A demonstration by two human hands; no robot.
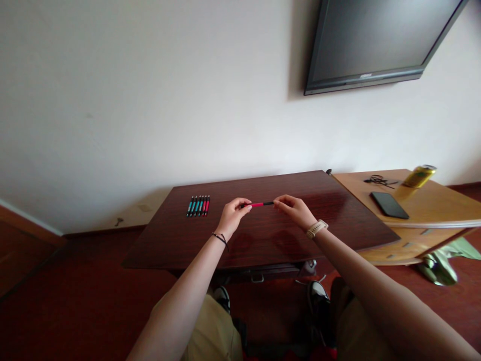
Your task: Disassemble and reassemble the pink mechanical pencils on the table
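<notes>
A red pen with black ends (pixel 257 204) is stretched level between my two hands, above the dark wood table (pixel 300 235). My left hand (pixel 233 214) is closed, pinching the pen's left end between thumb and fingers. Fingertips of my right hand (pixel 295 208) grip its black right end. To the left of my hands, several pens (pixel 198 205) lie side by side in a neat row, blue ones on the left and red ones on the right.
A light wood cabinet (pixel 443 205) adjoins the table's right side. On it are a black phone (pixel 389 205), a dark cable (pixel 379 180) and a yellow can (pixel 420 176). A television (pixel 379 45) hangs on the wall. Green cloth (pixel 445 265) lies below the cabinet.
</notes>
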